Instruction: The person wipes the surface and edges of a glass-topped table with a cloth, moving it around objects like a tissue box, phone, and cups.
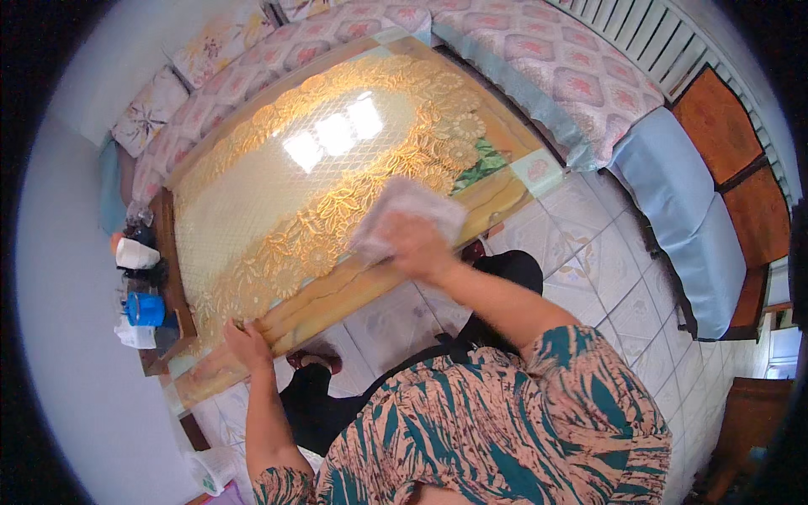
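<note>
Right forearm reaches across the table's (313, 317) near edge; right hand (414, 244) palm-down over a pale cloth (429, 200) on the tabletop, finger grip blurred, cannot tell. Left hand (248, 343) rests at same edge, further left; clench unclear.

Before me, a long worktop (311, 318) with a yellow-brown, streaked near border; over its top I note a cover (236, 215), latticed and pale in the middle, gold flowers and leaves around, bright reflections at the far side. A pale cloth (412, 194), blurred, is held in my right grip (412, 242) over the near border; my left grip (247, 345) rests at the near edge.
</note>
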A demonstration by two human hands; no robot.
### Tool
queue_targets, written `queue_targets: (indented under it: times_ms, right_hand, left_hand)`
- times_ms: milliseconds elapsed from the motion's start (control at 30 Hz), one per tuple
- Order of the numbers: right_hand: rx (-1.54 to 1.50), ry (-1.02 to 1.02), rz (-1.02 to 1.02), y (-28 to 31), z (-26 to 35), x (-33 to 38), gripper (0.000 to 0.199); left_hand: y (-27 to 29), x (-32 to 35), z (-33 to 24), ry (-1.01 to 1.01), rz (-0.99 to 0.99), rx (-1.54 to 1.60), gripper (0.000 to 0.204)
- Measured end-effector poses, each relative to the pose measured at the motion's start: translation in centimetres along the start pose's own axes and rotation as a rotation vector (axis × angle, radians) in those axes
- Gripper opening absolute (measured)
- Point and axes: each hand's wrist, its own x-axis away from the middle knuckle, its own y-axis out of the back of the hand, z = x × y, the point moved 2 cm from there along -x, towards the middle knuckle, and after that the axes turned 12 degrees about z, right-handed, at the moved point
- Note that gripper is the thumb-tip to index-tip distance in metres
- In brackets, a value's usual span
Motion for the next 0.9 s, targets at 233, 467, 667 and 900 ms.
queue_targets:
  times_ms: [233,467,667,900]
  right_hand:
    - [0.23,-0.747,-0.094,8.1,-19.2,7.9,0.068]
    - [0.202,-0.367,-0.099,5.7,-11.5,6.3,0.051]
    - [-0.055,0.203,0.148,0.7,2.4,1.6,0.065]
    - [0.122,-0.129,0.15,3.0,-7.3,-4.8,0.076]
  left_hand:
    - [-5.3,0.6,-16.5,-0.473,-0.015,0.049,0.057]
    - [-7.6,1.3,-22.8,-0.281,0.107,-0.102,0.051]
    - [-7.8,1.2,-22.0,-0.262,0.114,-0.03,0.044]
    - [-7.5,0.7,-22.2,-0.272,0.123,0.002,0.042]
